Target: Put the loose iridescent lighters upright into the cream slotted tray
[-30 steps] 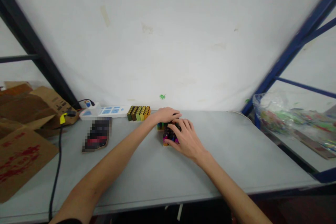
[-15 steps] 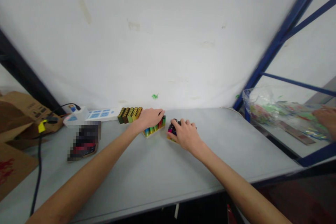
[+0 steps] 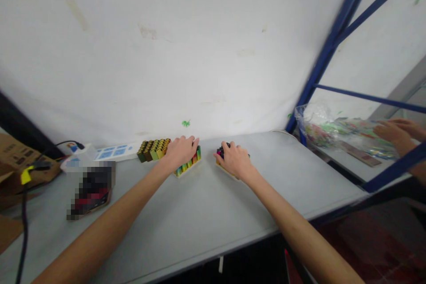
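Note:
On the grey table (image 3: 199, 213), my left hand (image 3: 181, 153) is closed over a tray of shiny multicoloured tubes (image 3: 188, 166), its fingers bent over the top. Just behind and left of that hand stands a block of gold and dark green tubes (image 3: 153, 150). Further right, my right hand (image 3: 235, 159) grips a second tray holding dark-capped pieces (image 3: 219, 151), with the thumb at its left side and the fingers over its top. A gap of bare table separates the two trays.
At the left lie a pixelated dark object (image 3: 91, 193), a white power strip (image 3: 116, 151), a black cable (image 3: 25, 226) and brown paper packaging (image 3: 23, 164). Beyond the blue frame (image 3: 322, 62) at right are a plastic bag (image 3: 319, 126) and another person's hands (image 3: 396, 133).
The view has turned to the right, shifting the scene leftwards. Both of my hands stay on their trays, which now stand a little further apart. More of the other person's hands shows.

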Available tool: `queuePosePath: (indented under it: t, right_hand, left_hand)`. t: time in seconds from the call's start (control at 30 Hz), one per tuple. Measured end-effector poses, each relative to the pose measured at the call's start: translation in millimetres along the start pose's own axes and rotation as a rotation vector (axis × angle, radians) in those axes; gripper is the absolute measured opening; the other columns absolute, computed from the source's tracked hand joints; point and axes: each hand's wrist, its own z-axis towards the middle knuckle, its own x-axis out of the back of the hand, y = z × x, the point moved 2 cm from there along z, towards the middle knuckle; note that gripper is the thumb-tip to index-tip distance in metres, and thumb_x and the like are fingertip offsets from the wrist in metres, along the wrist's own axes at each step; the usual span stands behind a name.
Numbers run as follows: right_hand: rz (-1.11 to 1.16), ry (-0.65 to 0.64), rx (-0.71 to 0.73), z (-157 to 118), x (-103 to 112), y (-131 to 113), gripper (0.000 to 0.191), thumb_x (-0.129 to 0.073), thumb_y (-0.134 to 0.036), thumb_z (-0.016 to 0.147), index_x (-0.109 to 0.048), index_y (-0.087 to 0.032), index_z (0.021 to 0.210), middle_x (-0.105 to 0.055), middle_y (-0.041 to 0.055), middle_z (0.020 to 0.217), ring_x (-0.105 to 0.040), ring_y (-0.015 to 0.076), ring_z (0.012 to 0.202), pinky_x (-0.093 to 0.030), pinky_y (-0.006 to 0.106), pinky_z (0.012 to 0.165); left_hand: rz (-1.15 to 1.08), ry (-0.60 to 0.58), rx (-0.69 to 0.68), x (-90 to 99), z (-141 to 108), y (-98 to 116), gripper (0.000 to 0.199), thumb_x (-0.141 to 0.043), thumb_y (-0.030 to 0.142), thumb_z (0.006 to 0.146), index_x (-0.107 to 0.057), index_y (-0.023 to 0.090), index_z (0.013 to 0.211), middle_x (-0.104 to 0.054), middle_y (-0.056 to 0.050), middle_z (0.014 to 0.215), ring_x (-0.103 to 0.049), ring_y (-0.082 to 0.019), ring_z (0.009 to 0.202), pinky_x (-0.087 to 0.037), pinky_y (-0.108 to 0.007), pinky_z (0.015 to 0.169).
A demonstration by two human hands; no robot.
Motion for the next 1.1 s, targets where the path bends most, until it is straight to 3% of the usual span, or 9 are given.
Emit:
queuePosePath:
  t: [0.2, 0.33, 0.47, 0.6, 0.73, 0.93, 1.1]
  right_hand:
    - [0.024, -0.009, -0.024, 8.6, 0.7, 5.2, 0.053, -0.040, -0.060, 0.109, -0.056, -0.017, 0.135, -0.069, 0.0206, 0.123, -0.073, 0.0355, 0.108, -0.055, 0.043, 0.088]
    - [0.092, -0.068, -0.072, 25.6, 2.6, 19.9, 0.057, -0.042, -0.064, 0.107, -0.058, -0.017, 0.134, -0.072, 0.0216, 0.124, -0.073, 0.0373, 0.111, -0.055, 0.044, 0.091]
    - [0.298, -0.187, -0.127, 47.6, 1.7, 44.8, 0.060, -0.047, -0.064, 0.106, -0.059, -0.013, 0.135, -0.071, 0.0254, 0.132, -0.069, 0.0398, 0.123, -0.052, 0.045, 0.099]
    - [0.457, -0.225, -0.158, 63.1, -2.0, 67.0, 0.052, -0.049, -0.055, 0.108, -0.064, -0.011, 0.131, -0.068, 0.0265, 0.139, -0.065, 0.0383, 0.130, -0.050, 0.042, 0.103]
    - [0.592, -0.227, -0.184, 68.3, -7.2, 80.7, 0.049, -0.052, -0.054, 0.107, -0.070, -0.011, 0.121, -0.072, 0.0228, 0.135, -0.068, 0.0345, 0.124, -0.052, 0.037, 0.100]
    - [0.942, -0.265, -0.217, 58.1, -26.3, 90.7, 0.048, -0.046, -0.053, 0.107, -0.073, -0.013, 0.108, -0.081, 0.0128, 0.109, -0.077, 0.0244, 0.092, -0.059, 0.030, 0.080]
    - [1.147, -0.183, -0.299, 50.4, -51.9, 98.2, 0.043, -0.050, -0.052, 0.104, -0.073, -0.016, 0.102, -0.081, 0.0094, 0.098, -0.075, 0.0230, 0.084, -0.059, 0.030, 0.072]
  left_hand:
    - [0.041, 0.184, -0.036, 14.8, -13.1, 18.8, 0.054, -0.031, 0.047, 0.111, -0.058, 0.014, 0.144, -0.058, -0.026, 0.140, -0.050, -0.045, 0.136, -0.046, -0.057, 0.108]
    - [-0.068, 0.318, -0.196, 12.5, -26.2, 42.7, 0.054, -0.039, 0.045, 0.110, -0.054, 0.013, 0.150, -0.053, -0.024, 0.148, -0.045, -0.040, 0.144, -0.040, -0.052, 0.119]
    - [-0.294, 0.222, -0.301, -10.2, -38.8, 72.5, 0.071, -0.050, 0.058, 0.105, -0.038, 0.016, 0.161, -0.045, -0.023, 0.157, -0.044, -0.039, 0.148, -0.038, -0.052, 0.122]
    - [-0.500, 0.060, -0.286, -41.9, -39.6, 98.2, 0.112, -0.064, 0.078, 0.091, -0.008, 0.023, 0.171, -0.016, -0.025, 0.174, -0.023, -0.047, 0.160, -0.031, -0.060, 0.126]
    - [-0.651, 0.044, -0.318, -65.8, -25.9, 116.8, 0.129, -0.074, 0.074, 0.085, 0.010, 0.024, 0.170, -0.008, -0.024, 0.176, -0.018, -0.044, 0.162, -0.031, -0.057, 0.127]
    - [-0.855, 0.163, -0.345, -79.9, -8.6, 132.7, 0.127, -0.088, 0.050, 0.078, -0.004, 0.023, 0.169, -0.019, -0.021, 0.169, -0.037, -0.038, 0.155, -0.037, -0.049, 0.127]
    - [-0.885, 0.172, -0.450, -82.4, -2.4, 133.2, 0.121, -0.090, 0.037, 0.069, -0.018, 0.023, 0.165, -0.031, -0.017, 0.161, -0.040, -0.039, 0.151, -0.036, -0.052, 0.127]
